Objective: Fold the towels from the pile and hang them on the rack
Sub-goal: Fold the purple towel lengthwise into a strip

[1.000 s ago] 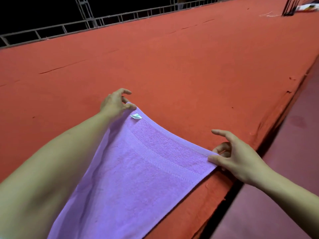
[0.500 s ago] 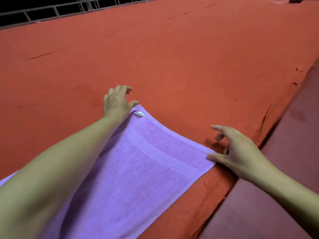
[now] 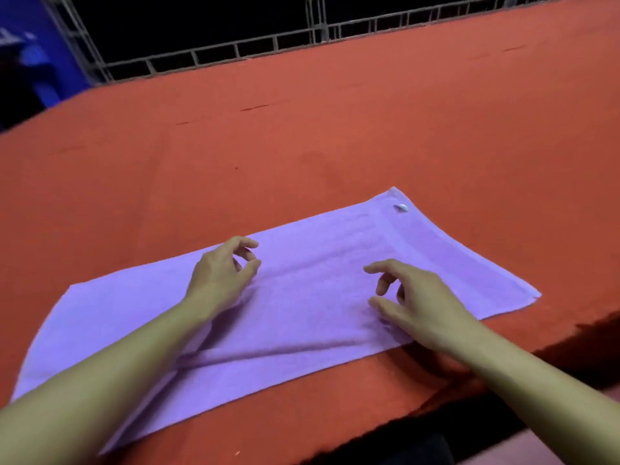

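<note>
A lilac towel [image 3: 318, 263] lies spread flat on the red felt surface [image 3: 335, 129], long side running left to right, with a small white label [image 3: 401, 207] near its far right corner. A crease runs across its near half. My left hand [image 3: 221, 275] hovers over the towel's middle, fingers loosely curled, holding nothing. My right hand [image 3: 412, 297] is over the towel's right half, fingers spread and bent, thumb near the cloth, gripping nothing. No pile or rack shows in view.
A grey metal truss railing [image 3: 302, 41] runs along the far edge of the red surface. A blue panel [image 3: 37, 62] stands at the far left. The near edge of the red surface [image 3: 503, 380] drops off at the lower right.
Both hands let go of the towel's far corners and drew back over its middle. The towel now lies flat, and the view has swung left.
</note>
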